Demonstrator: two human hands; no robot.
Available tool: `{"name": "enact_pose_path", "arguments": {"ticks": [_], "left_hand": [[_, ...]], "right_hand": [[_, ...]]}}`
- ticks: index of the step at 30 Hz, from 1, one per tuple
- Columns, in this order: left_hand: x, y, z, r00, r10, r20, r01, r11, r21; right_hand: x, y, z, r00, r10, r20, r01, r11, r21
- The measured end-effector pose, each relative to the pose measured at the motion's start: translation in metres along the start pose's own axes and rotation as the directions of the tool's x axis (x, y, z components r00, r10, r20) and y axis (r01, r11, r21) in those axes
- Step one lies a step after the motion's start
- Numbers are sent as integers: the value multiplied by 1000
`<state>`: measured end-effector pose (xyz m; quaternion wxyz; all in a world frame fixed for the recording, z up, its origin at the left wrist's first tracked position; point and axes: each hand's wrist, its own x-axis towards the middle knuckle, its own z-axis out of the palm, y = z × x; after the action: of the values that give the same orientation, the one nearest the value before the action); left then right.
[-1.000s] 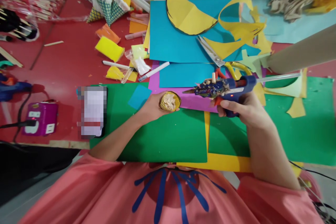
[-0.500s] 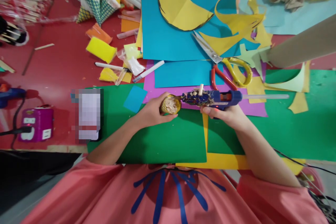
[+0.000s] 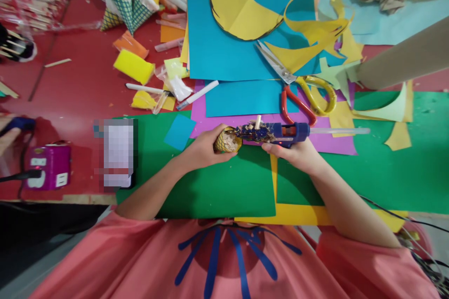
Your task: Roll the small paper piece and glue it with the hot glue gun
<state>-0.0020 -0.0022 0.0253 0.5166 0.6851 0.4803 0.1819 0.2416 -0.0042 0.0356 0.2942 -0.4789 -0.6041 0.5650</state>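
Note:
My left hand [image 3: 206, 149] is closed around a small yellow paper cone [image 3: 221, 142] with a dark criss-cross pattern; its open mouth shows crumpled pale filling. In my right hand [image 3: 296, 152] is a blue hot glue gun [image 3: 289, 133], its front part crusted with dried glue and scraps. The gun's nozzle points left and reaches the rim of the cone; whether it touches is hard to tell. A clear glue stick [image 3: 342, 131] sticks out of the back of the gun. Both hands are above green paper [image 3: 210, 191].
Scissors [image 3: 289, 77] with red and yellow handles lie beyond the gun on blue paper [image 3: 217, 56]. A phone [image 3: 119, 154] and a purple power socket box [image 3: 49, 166] are at left. Another person's hand [image 3: 9, 138] enters there. A grey tube [image 3: 403, 56] slants in from the right.
My right hand has moved the glue gun left, bringing its nozzle to the cone's mouth. The cone has tilted slightly. Another person's hand has appeared at the left edge.

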Motion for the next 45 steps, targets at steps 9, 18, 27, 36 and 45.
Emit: {"name": "enact_pose_path", "arguments": {"ticks": [9, 18, 27, 36, 45], "left_hand": [[-1, -3, 1, 1000, -2, -14, 2, 999, 38], [-1, -3, 1, 999, -17, -44, 17, 1000, 18], [-4, -2, -4, 995, 93, -27, -96, 987, -130], [-2, -10, 0, 986, 93, -136, -99, 994, -37], [-2, -7, -1, 983, 112, -144, -113, 994, -5]], "right_hand": [[0, 2, 1, 999, 9, -40, -9, 1000, -8], [-2, 0, 1, 998, 25, -59, -27, 999, -30], [-2, -1, 0, 996, 13, -92, -21, 996, -82], [-3, -1, 0, 994, -1, -106, -11, 994, -108], [-9, -5, -2, 995, 51, -82, -52, 999, -6]]}}
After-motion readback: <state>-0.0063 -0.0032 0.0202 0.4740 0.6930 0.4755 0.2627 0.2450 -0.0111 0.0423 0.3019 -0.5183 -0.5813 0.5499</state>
